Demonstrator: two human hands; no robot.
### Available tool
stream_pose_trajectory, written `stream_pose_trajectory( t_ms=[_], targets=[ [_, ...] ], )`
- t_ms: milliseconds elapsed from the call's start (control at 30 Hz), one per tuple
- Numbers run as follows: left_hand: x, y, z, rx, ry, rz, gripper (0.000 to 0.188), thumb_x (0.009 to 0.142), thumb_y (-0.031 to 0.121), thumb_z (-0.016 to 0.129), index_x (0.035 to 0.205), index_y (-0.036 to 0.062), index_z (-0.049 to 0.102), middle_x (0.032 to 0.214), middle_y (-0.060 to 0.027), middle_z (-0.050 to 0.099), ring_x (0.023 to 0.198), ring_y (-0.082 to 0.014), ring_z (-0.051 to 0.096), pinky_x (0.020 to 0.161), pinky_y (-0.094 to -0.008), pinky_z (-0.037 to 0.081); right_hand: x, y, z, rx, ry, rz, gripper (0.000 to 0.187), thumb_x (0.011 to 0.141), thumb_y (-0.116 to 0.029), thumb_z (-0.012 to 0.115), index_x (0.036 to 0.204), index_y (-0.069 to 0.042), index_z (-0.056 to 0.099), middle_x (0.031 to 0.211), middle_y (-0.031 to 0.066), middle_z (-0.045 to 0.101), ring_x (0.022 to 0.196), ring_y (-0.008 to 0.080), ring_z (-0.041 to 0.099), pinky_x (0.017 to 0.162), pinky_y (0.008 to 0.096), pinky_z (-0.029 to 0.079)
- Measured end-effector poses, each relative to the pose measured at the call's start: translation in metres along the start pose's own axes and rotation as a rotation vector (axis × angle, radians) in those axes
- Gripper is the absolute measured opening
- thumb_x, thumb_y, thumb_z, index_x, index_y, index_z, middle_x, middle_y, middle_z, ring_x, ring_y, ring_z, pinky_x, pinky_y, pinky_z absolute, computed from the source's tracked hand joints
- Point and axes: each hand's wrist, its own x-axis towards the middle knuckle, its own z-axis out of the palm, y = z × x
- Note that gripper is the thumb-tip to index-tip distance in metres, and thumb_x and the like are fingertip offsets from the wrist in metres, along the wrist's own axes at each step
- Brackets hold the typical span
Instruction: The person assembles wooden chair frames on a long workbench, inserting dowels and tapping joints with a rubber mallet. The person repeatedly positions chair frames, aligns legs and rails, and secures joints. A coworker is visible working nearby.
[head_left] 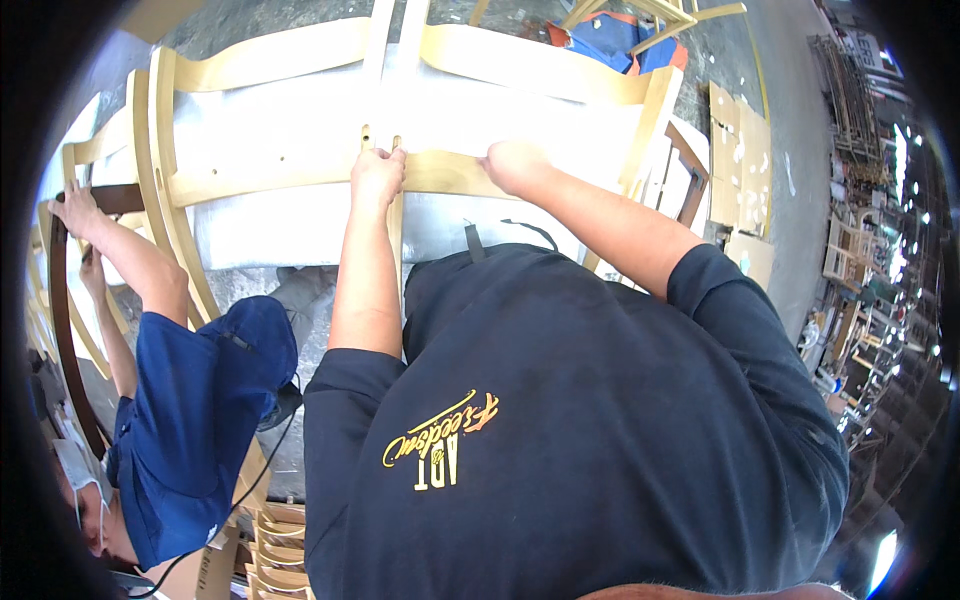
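Before me a pale wooden chair frame (447,172) lies on a bright white surface (330,225). My left hand (378,180) is closed around its left post, where a curved crosspiece meets it. Farther right along that crosspiece, my right hand (515,167) is bent into a fist against the wood; its fingers are mostly hidden, and what they hold, if anything, I cannot make out. A second pale chair frame (265,182) lies beside it on the left, its right post close to my left hand.
At the left a co-worker in dark blue (200,400) grips a dark brown curved wooden piece (62,320). A cable (270,460) hangs by that person. Flattened cardboard (740,165) lies on the floor at right; blue and orange cloth (615,40) lies beyond the frames. Stacked wooden parts (278,550) stand lower left.
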Motion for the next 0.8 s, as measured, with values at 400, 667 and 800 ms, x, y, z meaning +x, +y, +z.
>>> stream_pose_trajectory(
  t_ms=[400,667,800],
  targets=[
    [0.022,-0.016,0.003,0.648,0.136,0.415,0.048,0.092,0.037,0.064,0.093,-0.0103,0.067,0.077,-0.0282,0.069,0.071,-0.0370,0.071,0.074,-0.0461,0.054,-0.005,0.007,0.018,0.073,0.126,-0.108,0.018,0.079,-0.011,0.066,0.093,-0.007,0.077,0.089,0.0159,0.075,0.083,0.0340,0.073,0.069,0.0453,0.058],
    [0.010,0.036,0.030,0.409,-0.131,0.033,0.049,0.105,0.037,0.044,0.071,0.0030,0.053,0.054,-0.0067,0.052,0.041,-0.0166,0.048,0.035,-0.0303,0.034,0.021,0.012,0.054,0.231,0.340,0.017,0.016,0.077,-0.012,0.069,0.090,-0.012,0.079,0.093,0.0112,0.076,0.085,0.0282,0.073,0.058,0.0447,0.056],
    [-0.005,0.044,0.027,0.335,-0.229,-0.056,0.042,0.103,0.034,0.046,0.070,0.0079,0.053,0.053,-0.0037,0.051,0.040,-0.0155,0.047,0.035,-0.0288,0.032,0.010,0.017,0.048,0.327,0.351,0.064,0.018,0.075,-0.011,0.072,0.092,-0.013,0.080,0.097,0.0076,0.077,0.090,0.0282,0.073,0.060,0.0432,0.056]
  ],
)
